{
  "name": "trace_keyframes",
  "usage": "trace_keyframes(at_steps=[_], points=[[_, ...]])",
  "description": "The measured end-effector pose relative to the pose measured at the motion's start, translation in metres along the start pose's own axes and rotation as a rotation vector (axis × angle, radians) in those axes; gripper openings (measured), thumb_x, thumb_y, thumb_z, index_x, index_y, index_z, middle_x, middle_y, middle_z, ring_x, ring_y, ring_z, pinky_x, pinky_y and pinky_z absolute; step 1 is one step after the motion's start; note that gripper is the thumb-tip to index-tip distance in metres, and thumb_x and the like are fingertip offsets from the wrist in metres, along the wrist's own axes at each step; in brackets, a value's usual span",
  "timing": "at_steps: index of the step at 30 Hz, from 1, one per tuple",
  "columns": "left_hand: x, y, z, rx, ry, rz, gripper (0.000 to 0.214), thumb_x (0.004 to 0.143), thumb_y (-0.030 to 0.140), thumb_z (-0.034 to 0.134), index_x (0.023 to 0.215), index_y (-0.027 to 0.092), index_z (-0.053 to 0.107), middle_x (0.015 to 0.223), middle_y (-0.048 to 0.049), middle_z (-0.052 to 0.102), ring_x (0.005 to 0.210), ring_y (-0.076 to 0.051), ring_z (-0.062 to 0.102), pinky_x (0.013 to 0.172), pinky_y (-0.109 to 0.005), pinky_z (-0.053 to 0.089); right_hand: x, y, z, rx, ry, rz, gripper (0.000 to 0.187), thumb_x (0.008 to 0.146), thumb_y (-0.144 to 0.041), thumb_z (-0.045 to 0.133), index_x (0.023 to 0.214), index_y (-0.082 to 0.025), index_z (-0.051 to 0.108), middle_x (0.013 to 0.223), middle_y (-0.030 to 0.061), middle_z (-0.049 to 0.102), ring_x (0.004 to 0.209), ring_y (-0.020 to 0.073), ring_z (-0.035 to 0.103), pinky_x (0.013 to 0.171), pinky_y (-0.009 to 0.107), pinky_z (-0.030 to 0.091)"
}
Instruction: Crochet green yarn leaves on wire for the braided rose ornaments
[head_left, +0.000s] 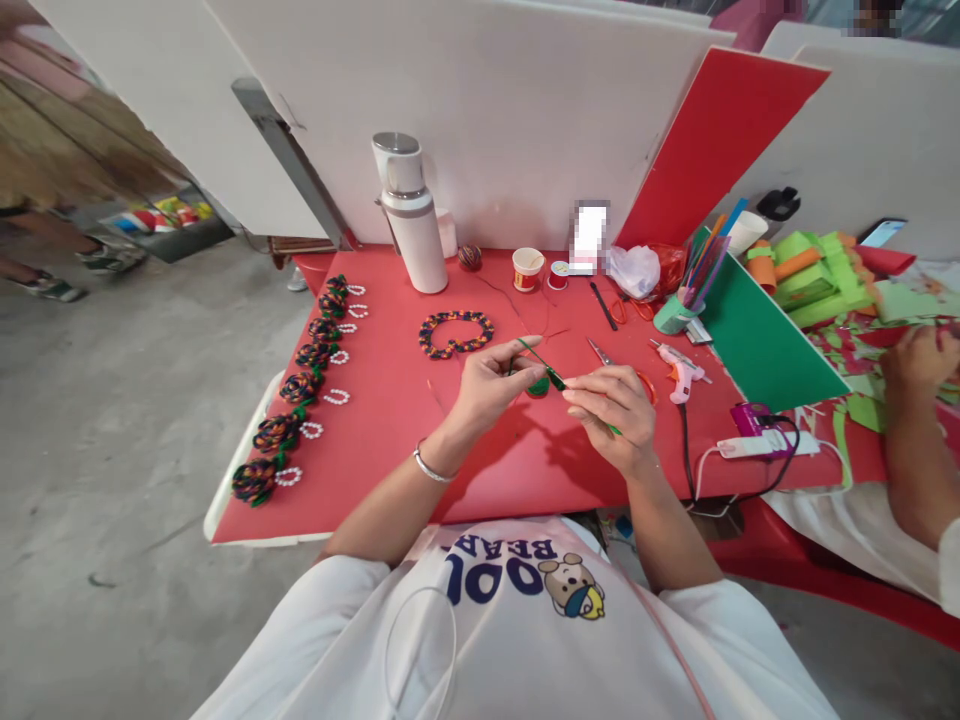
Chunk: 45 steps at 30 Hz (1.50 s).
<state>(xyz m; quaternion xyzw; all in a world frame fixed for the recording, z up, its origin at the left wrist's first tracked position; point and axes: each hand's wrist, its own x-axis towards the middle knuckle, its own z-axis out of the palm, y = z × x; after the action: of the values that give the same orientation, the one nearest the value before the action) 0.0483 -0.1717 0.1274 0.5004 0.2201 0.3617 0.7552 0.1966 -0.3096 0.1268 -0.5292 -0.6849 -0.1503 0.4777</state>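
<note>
My left hand point(491, 383) and my right hand point(611, 408) are held together over the red table point(390, 440). Both pinch a thin green strip point(544, 366) that runs slanting between them. The left fingers grip its upper end, the right fingers its lower end. Just behind the strip a small green roll point(537, 386) lies on the table. A silver bangle sits on my left wrist.
A row of several dark woven flowers point(300, 386) with white bead loops lines the table's left edge. A beaded ring point(455, 333), white flask point(411, 213), scissors point(600, 353), glue gun point(681, 370) and power strip point(757, 444) lie around. Another person's hand point(911, 362) works at the right.
</note>
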Motion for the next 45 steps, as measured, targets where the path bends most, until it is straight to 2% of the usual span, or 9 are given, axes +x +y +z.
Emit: trace_keyframes(at_steps=[10, 16, 21, 27, 31, 36, 40, 43, 45], points=[[0.0, -0.001, 0.002, 0.055, 0.013, -0.04, 0.071, 0.058, 0.033, 0.095, 0.121, 0.009, 0.073, 0.066, -0.0037, 0.074, 0.054, -0.011, 0.061, 0.054, -0.024, 0.045, -0.002, 0.001, 0.003, -0.025, -0.003, -0.007, 0.027, 0.094, -0.024, 0.069, 0.119, -0.035, 0.074, 0.106, 0.0016, 0.081, 0.094, 0.0211, 0.067, 0.085, 0.041, 0.058], [-0.001, 0.0, 0.004, 0.108, 0.033, 0.001, 0.065, 0.061, 0.026, 0.089, 0.122, 0.01, 0.073, 0.062, -0.0002, 0.071, 0.053, -0.01, 0.06, 0.053, -0.022, 0.044, -0.003, 0.0, 0.004, -0.071, -0.023, -0.02, 0.032, 0.093, -0.021, 0.071, 0.122, -0.035, 0.073, 0.107, 0.0006, 0.081, 0.097, 0.0206, 0.066, 0.087, 0.038, 0.057], [-0.002, 0.003, 0.007, 0.158, 0.076, 0.036, 0.059, 0.061, 0.018, 0.082, 0.119, 0.01, 0.075, 0.056, 0.0043, 0.063, 0.048, -0.006, 0.048, 0.049, -0.02, 0.036, -0.003, 0.001, 0.005, -0.073, -0.039, -0.041, 0.037, 0.09, -0.02, 0.074, 0.124, -0.034, 0.072, 0.109, 0.0015, 0.081, 0.096, 0.0218, 0.067, 0.086, 0.039, 0.057], [-0.003, 0.005, 0.008, 0.185, 0.098, 0.058, 0.055, 0.06, 0.014, 0.077, 0.115, 0.009, 0.077, 0.056, 0.0047, 0.06, 0.048, -0.005, 0.043, 0.049, -0.02, 0.033, -0.001, -0.002, 0.005, 0.054, 0.005, 0.085, 0.025, 0.093, -0.022, 0.069, 0.112, -0.035, 0.076, 0.102, 0.0014, 0.082, 0.091, 0.0224, 0.07, 0.083, 0.044, 0.059], [-0.002, 0.006, 0.005, 0.194, 0.032, 0.061, 0.051, 0.062, 0.015, 0.078, 0.113, 0.011, 0.078, 0.06, 0.0026, 0.063, 0.051, -0.006, 0.048, 0.051, -0.021, 0.036, -0.001, 0.0, 0.003, 0.189, 0.027, 0.238, 0.016, 0.094, -0.025, 0.067, 0.102, -0.032, 0.079, 0.097, 0.0027, 0.082, 0.088, 0.0237, 0.072, 0.084, 0.048, 0.059], [0.001, 0.005, 0.001, 0.111, -0.122, 0.018, 0.052, 0.065, 0.02, 0.083, 0.116, 0.012, 0.078, 0.068, -0.0027, 0.07, 0.061, -0.012, 0.062, 0.057, -0.023, 0.045, -0.008, 0.008, 0.013, 0.437, 0.123, 0.408, 0.014, 0.097, -0.033, 0.065, 0.098, -0.031, 0.079, 0.093, 0.0026, 0.08, 0.09, 0.0227, 0.072, 0.085, 0.045, 0.06], [0.001, 0.0, 0.001, 0.096, -0.148, -0.025, 0.055, 0.065, 0.02, 0.086, 0.119, 0.013, 0.077, 0.07, -0.0015, 0.069, 0.058, -0.009, 0.058, 0.052, -0.02, 0.04, -0.015, 0.009, 0.027, 0.436, 0.147, 0.407, 0.017, 0.096, -0.042, 0.066, 0.1, -0.032, 0.079, 0.097, 0.0035, 0.079, 0.096, 0.0233, 0.072, 0.088, 0.046, 0.059], [0.002, -0.001, 0.001, 0.095, -0.131, -0.03, 0.055, 0.066, 0.019, 0.085, 0.12, 0.014, 0.076, 0.072, -0.0004, 0.068, 0.058, -0.009, 0.058, 0.051, -0.019, 0.04, -0.017, 0.008, 0.031, 0.386, 0.164, 0.363, 0.016, 0.096, -0.039, 0.066, 0.104, -0.033, 0.079, 0.1, 0.0034, 0.079, 0.098, 0.0229, 0.071, 0.091, 0.046, 0.058], [0.002, -0.001, 0.0, 0.101, -0.136, -0.027, 0.056, 0.067, 0.02, 0.085, 0.122, 0.015, 0.076, 0.078, -0.0033, 0.072, 0.061, -0.01, 0.062, 0.05, -0.02, 0.041, -0.018, 0.007, 0.031, 0.378, 0.164, 0.354, 0.015, 0.096, -0.036, 0.066, 0.105, -0.033, 0.078, 0.099, 0.0032, 0.079, 0.097, 0.0224, 0.071, 0.091, 0.046, 0.058]])
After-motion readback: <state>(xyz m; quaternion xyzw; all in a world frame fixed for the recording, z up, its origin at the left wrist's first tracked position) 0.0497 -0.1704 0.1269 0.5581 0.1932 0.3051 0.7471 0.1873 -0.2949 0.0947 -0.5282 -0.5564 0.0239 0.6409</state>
